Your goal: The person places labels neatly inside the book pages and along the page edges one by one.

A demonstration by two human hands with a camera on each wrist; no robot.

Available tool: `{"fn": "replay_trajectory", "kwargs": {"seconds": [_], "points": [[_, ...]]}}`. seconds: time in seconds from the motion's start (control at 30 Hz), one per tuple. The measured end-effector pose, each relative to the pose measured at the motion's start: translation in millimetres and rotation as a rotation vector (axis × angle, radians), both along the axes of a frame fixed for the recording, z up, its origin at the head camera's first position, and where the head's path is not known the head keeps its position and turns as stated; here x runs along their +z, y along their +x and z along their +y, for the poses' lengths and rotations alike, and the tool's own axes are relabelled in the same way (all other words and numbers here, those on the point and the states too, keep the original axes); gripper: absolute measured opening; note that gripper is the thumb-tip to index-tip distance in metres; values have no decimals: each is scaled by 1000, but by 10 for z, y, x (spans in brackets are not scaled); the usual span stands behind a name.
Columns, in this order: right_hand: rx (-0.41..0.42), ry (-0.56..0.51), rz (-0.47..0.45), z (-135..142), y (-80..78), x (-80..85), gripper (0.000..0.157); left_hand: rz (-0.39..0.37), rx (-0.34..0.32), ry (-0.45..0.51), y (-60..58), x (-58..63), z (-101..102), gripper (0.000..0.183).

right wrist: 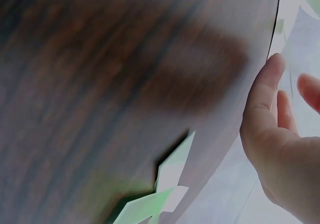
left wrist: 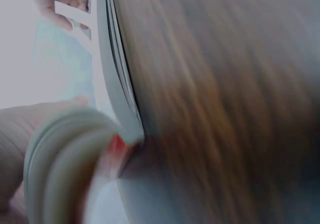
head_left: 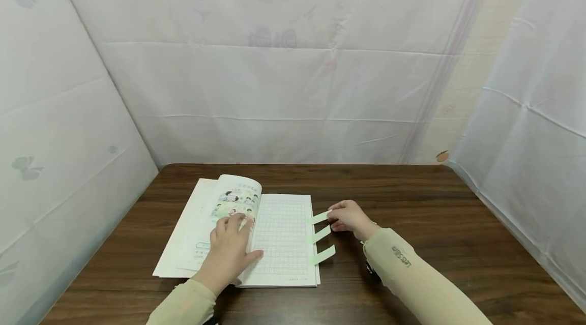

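Observation:
An open book (head_left: 286, 213) lies on the table, its right page printed with a writing grid. Its left page (head_left: 233, 187) curves up at the spine and carries coloured drawings of figures. My left hand (head_left: 230, 248) lies across the left page, fingers spread, with the thumb reaching over the right page. Three pale green sticky tabs jut from the right edge: a top one (head_left: 320, 217), a middle one (head_left: 320, 234) and a bottom one (head_left: 324, 255). My right hand (head_left: 350, 218) pinches the outer end of the top tab between thumb and fingers.
Dark wood-grain table (head_left: 439, 213) surrounds the book. A white patterned curtain (head_left: 274, 86) hangs behind it and along both sides. In the right wrist view, pale green strips (right wrist: 175, 161) show low in the picture, above the wood.

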State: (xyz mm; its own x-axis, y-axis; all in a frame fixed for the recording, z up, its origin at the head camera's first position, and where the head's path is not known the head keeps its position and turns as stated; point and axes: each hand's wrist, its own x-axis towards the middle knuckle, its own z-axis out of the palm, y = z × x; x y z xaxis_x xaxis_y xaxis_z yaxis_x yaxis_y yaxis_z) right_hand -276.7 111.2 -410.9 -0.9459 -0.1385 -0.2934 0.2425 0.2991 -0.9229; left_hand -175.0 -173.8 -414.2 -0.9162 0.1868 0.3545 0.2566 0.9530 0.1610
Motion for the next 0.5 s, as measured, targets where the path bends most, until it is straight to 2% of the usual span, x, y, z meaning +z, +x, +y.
{"fn": "replay_trajectory", "kwargs": {"seconds": [0.13,0.2,0.27,0.33,0.5], "points": [[6,5,1,36,7,12,27,125,-206,-1,7,5,-49,33],[5,6,3,52,14,21,27,150,-301,-36,28,5,-66,23],[5,1,5,68,21,29,27,147,-358,-93,59,3,-75,17],[4,-8,6,84,28,31,27,124,-383,-153,93,1,-75,22],[0,-23,6,133,39,27,28,58,-382,-245,137,1,-56,56]]}}
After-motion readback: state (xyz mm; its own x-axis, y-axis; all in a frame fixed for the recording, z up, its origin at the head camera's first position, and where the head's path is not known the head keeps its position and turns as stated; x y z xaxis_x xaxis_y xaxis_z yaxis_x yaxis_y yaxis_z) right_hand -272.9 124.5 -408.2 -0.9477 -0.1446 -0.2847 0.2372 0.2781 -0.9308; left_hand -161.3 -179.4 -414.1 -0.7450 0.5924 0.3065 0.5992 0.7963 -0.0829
